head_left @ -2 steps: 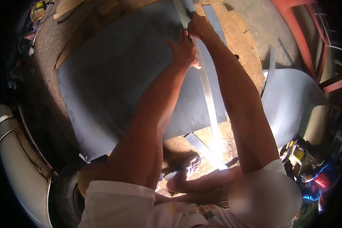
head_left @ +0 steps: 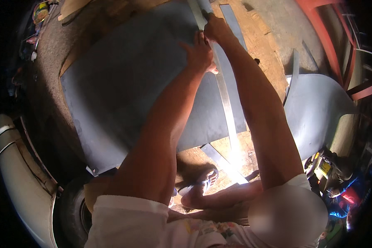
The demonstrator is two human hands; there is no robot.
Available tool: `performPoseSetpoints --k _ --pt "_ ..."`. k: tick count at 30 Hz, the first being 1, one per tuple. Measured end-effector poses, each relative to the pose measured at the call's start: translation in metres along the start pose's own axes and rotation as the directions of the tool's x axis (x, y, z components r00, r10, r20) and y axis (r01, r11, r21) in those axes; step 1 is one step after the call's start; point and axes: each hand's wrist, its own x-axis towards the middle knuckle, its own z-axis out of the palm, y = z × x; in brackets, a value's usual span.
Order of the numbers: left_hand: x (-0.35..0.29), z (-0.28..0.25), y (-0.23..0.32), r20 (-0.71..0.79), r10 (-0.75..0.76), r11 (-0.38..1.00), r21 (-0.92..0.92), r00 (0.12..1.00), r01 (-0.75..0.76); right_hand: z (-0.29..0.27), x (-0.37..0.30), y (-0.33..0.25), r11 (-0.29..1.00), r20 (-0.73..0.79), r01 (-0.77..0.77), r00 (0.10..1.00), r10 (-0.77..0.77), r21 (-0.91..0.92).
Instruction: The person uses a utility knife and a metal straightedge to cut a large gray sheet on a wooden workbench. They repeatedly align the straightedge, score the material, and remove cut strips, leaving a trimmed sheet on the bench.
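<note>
A large dark grey sheet (head_left: 111, 91) lies on a wooden board, with a long flat metal strip (head_left: 226, 101) running lengthwise over its right part. My left hand (head_left: 201, 56) presses down on the strip with thumb and fingers spread. Just beyond it, at the far end, my right hand (head_left: 217, 29) is closed beside the strip. A small dark piece shows at its fingers, too hidden to name. Right of that hand lies a narrow grey offcut (head_left: 232, 22). Another strip (head_left: 219, 159) sticks out past the sheet's near edge, by my sandalled foot (head_left: 198, 194).
The wooden board (head_left: 258, 39) shows along the right side. A second, curved grey sheet (head_left: 318, 111) rests farther right, below a red metal frame (head_left: 324, 31). A tyre (head_left: 74, 206) and a pale rounded panel (head_left: 25, 182) stand at left. Clutter (head_left: 339, 182) lies lower right.
</note>
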Motion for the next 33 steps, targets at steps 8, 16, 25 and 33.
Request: performPoseSetpoints --k 8,16,25,33 --pt "0.000 0.009 -0.001 -0.067 0.035 0.999 0.002 0.997 -0.035 0.009 -0.049 0.019 0.996 -0.036 0.028 0.999 -0.025 0.079" --pt "0.012 0.021 -0.001 -0.096 -0.028 1.000 -0.011 0.995 0.027 0.027 -0.112 0.047 0.998 0.011 -0.020 1.000 0.019 0.064" --pt "-0.004 -0.001 0.005 0.009 -0.035 0.999 -0.006 0.999 0.035 0.020 -0.226 0.059 0.982 0.069 -0.141 0.989 0.133 0.125" --pt "-0.013 -0.007 0.011 -0.037 0.015 1.000 0.005 0.999 -0.015 0.021 -0.271 0.071 0.982 0.071 -0.176 0.983 0.171 0.071"
